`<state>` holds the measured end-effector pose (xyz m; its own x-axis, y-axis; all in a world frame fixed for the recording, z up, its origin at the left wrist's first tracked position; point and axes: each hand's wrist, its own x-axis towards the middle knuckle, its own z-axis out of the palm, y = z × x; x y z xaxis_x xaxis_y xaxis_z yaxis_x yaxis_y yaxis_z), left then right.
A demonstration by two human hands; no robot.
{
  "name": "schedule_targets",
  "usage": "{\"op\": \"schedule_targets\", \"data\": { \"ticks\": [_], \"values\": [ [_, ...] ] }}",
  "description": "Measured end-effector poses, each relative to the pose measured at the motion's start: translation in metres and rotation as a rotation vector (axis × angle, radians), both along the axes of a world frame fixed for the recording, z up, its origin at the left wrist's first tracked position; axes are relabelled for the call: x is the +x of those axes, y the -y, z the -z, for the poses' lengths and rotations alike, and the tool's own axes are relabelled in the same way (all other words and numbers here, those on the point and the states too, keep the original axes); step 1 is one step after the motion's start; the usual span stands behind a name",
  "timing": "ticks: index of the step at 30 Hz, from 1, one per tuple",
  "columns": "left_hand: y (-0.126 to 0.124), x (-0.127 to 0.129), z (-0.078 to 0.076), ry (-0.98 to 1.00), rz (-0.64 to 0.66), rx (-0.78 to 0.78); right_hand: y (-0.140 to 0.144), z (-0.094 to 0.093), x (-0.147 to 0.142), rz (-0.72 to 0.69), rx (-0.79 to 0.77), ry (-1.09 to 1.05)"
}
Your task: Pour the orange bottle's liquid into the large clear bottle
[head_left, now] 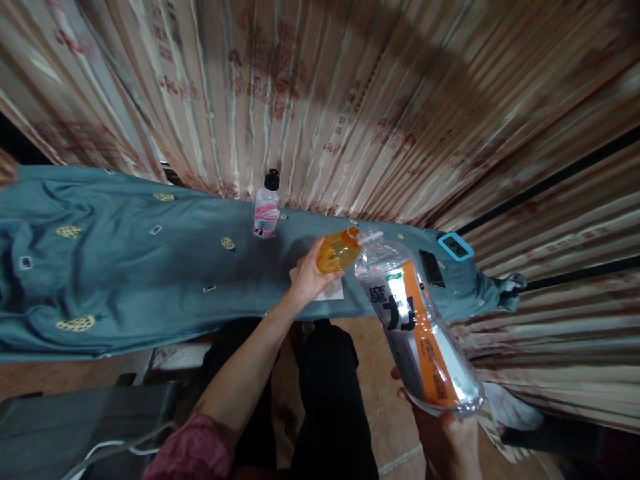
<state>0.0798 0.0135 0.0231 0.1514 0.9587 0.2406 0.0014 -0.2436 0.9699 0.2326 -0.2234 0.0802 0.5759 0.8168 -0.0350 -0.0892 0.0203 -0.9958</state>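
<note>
The left hand (307, 277) is wrapped around a small orange bottle (336, 252), fingers closed on its body, and holds it tipped on its side so that its open mouth meets the spout of a large clear refill pouch (417, 327). The right hand (447, 433) grips the bottom of that pouch from below, fingers curled shut on it, and lifts it at a slant with the spout end lower, toward the bottle; that tilt suits letting liquid run from pouch to bottle, though no stream can be made out. Both are held in the air just above the near edge of a table draped in a blue-green cloth (125, 267). Under the bottle lies one white paper sheet (333, 290), seemingly placed to catch drips. On the cloth stand one small clear bottle with a black cap (267, 210), one dark phone (432, 268) and one little blue-framed clock (455, 246). Striped curtains (350, 100) hang behind.
</note>
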Motion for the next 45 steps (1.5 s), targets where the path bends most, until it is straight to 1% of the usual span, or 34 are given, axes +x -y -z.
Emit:
{"op": "schedule_targets", "data": {
  "ticks": [12,19,26,35,45],
  "values": [
    [-0.001,0.001,0.005,-0.047,0.000,0.003,0.004,0.004,0.003,0.023,0.006,0.012],
    [-0.001,0.001,0.004,-0.075,-0.002,0.029,0.004,0.009,0.007,0.037,-0.002,-0.002],
    [-0.001,0.000,0.005,-0.063,0.010,0.038,0.006,0.013,0.012,0.000,0.011,0.033],
    [0.000,-0.001,0.002,-0.091,0.002,0.024,0.006,0.010,0.011,0.004,-0.009,0.020],
    [0.000,0.000,0.001,-0.084,0.001,0.023,0.006,0.009,0.010,0.007,-0.026,0.060]
  ]
}}
